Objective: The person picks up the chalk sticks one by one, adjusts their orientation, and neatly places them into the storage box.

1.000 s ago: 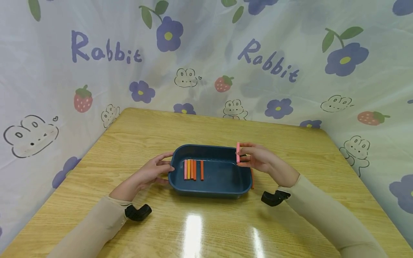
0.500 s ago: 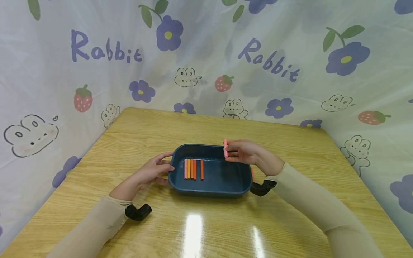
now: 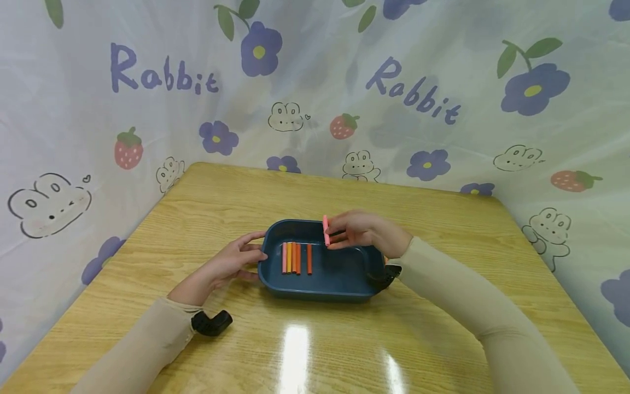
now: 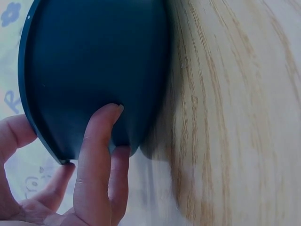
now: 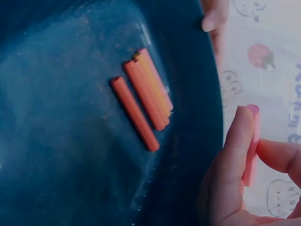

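Note:
A dark blue rectangular tub (image 3: 315, 293) stands on the wooden table. My left hand (image 3: 227, 266) grips its left end, one fingertip over the rim and other fingers against the outer wall (image 4: 70, 61). Over the tub's far side, my right hand (image 3: 364, 230) pinches a slim pink crayon-like stick (image 5: 252, 150) upright between thumb and fingers. On the tub floor, a pink stick (image 3: 284, 258), a yellow stick (image 3: 289, 258) and orange sticks (image 3: 298, 259) lie side by side. A separate orange-red stick (image 3: 309, 259) lies parallel, a small gap to their right.
Just outside the tub's right end, a bit of orange (image 3: 386, 259) shows, mostly hidden by the right wrist. Each wrist wears a black mount (image 3: 211, 323). A patterned curtain (image 3: 315, 71) rises behind the table (image 3: 236, 202).
My right hand has carried the pink stick leftward from the tub's right end to above its middle. My left hand keeps its grip on the tub, and the sticks inside stay put.

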Available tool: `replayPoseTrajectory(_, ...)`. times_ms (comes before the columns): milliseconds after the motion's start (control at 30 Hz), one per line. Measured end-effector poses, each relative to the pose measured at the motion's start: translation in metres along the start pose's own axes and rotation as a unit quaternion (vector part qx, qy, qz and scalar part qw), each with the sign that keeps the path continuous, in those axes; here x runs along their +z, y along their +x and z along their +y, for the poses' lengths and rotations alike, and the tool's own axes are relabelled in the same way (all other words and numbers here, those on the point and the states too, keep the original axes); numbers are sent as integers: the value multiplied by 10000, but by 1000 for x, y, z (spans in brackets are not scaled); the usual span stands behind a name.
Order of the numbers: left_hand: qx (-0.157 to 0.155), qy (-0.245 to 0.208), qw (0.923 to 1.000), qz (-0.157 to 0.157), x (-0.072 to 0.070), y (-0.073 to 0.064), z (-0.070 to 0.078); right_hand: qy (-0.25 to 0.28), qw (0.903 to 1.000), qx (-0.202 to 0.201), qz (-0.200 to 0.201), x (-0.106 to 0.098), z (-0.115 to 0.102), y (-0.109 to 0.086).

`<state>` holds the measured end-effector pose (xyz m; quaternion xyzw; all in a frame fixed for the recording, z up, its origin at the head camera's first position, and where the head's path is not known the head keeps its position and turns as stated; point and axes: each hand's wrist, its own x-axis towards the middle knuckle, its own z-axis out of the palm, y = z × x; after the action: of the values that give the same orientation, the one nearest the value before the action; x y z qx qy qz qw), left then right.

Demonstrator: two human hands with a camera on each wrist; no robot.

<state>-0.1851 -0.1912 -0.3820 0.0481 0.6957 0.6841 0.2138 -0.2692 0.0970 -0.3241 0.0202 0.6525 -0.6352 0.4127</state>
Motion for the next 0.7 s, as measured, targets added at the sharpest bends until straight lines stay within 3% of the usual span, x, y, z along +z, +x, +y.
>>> replayPoseTrajectory(267,-28,-13,10000,45,0,0,1,-308,9992,257,-66,9,5,14)
replayPoseTrajectory(700,4,-66,10000,-14,0,-1,1,-1033,9908,612,-631,11,11,24)
